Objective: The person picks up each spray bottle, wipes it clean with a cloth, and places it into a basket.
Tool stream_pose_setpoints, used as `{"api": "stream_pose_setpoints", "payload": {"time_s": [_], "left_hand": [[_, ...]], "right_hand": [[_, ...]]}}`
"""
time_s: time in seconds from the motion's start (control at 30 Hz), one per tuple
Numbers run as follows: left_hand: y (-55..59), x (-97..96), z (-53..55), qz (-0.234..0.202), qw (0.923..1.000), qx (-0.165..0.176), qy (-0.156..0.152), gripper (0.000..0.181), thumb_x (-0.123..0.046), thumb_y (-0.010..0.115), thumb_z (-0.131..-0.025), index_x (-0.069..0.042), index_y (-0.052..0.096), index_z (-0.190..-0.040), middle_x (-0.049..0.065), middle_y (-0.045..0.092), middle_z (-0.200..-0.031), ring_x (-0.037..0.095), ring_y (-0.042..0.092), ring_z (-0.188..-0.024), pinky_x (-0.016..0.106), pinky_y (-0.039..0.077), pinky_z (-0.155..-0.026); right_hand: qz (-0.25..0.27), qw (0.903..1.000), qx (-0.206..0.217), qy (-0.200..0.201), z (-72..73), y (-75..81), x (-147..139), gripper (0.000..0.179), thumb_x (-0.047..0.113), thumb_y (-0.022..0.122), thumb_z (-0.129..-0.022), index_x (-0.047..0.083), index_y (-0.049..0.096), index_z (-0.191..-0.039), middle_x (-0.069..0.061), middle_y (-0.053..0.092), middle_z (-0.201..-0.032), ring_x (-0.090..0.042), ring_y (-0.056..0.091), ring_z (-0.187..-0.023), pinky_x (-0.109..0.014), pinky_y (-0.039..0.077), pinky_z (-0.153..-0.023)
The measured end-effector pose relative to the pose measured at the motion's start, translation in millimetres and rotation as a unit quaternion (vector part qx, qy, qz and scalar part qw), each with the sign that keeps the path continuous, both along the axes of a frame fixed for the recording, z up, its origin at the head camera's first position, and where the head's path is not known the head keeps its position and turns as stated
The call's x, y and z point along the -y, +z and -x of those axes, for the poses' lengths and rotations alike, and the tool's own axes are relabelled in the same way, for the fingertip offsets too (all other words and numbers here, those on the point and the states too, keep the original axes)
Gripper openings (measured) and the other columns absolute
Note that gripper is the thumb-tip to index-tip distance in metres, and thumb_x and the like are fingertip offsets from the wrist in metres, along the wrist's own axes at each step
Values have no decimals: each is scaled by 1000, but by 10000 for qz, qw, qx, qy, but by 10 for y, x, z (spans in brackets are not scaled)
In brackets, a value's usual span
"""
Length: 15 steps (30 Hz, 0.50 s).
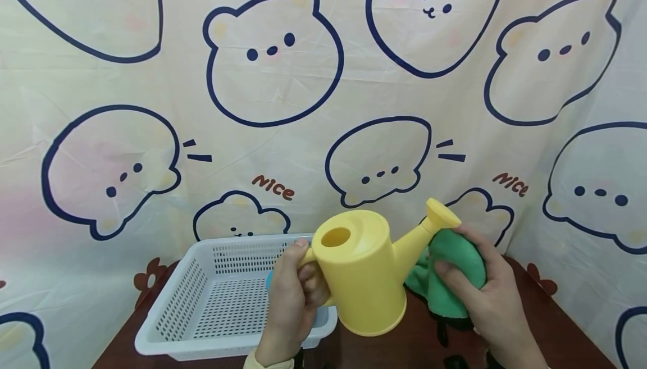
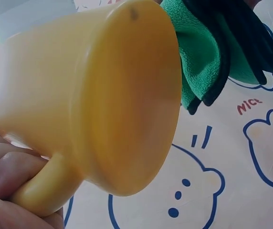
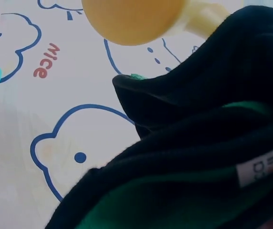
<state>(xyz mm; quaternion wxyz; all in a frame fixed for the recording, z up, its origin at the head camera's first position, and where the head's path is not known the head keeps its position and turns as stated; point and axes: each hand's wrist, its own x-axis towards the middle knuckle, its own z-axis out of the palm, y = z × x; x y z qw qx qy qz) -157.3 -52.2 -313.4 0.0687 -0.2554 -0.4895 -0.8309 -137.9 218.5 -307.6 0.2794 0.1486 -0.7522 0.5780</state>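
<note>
Closest to me from the head view, my left hand (image 1: 293,293) grips the handle (image 1: 308,256) of a yellow watering can (image 1: 361,279), fingers curled through it, and my right hand (image 1: 497,287) pinches a green cloth (image 1: 462,270) against the end of the spout (image 1: 410,254), thumb in front. I have the can raised over the brown tabletop (image 1: 364,353), just right of a pale perforated basket (image 1: 202,349), tilted a little, with the spout toward my right. It looks like thin, stiff plastic, so I expect it to be light and easy to carry one-handed; its smooth wall could slip under damp fingers, so the handle is the surest hold, and the narrow spout, I judge, should be steadied rather than pulled. From my left wrist, the base of the can fills the middle, with a dark smudge (image 2: 134,13) near its edge, and my fingers wrap the handle at lower left; the cloth hangs beyond in loose, soft folds that should bunch readily. From my right wrist, dark folds of cloth with a white label (image 3: 263,167) hide my grip, so I cannot tell how my fingers lie there; the can shows above
</note>
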Motion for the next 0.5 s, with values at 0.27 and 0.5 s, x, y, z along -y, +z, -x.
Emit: {"api": "stream_pose_setpoints", "payload": {"time_s": [0.27,0.5], "left_hand": [[-1,-4,-1,39,9999,-94,71,53,-29,31,-113,-12,20,-64,5,17,-53,26,8,-43,23,17,-39],[1,6,-10,36,9999,-56,120,54,-30,30,-113,-11,20,-63,5,17,-52,25,8,-43,23,17,-39]], "right_hand": [[428,9990,101,117,-13,15,20,55,-4,67,-98,12,51,-148,-5,67,-120,-18,67,-99,-27,59,-76],[815,9952,-10,533,-33,31,9,58,-7,62,-100,8,43,-152,-9,67,-121,-19,73,-102,-29,63,-81]]}}
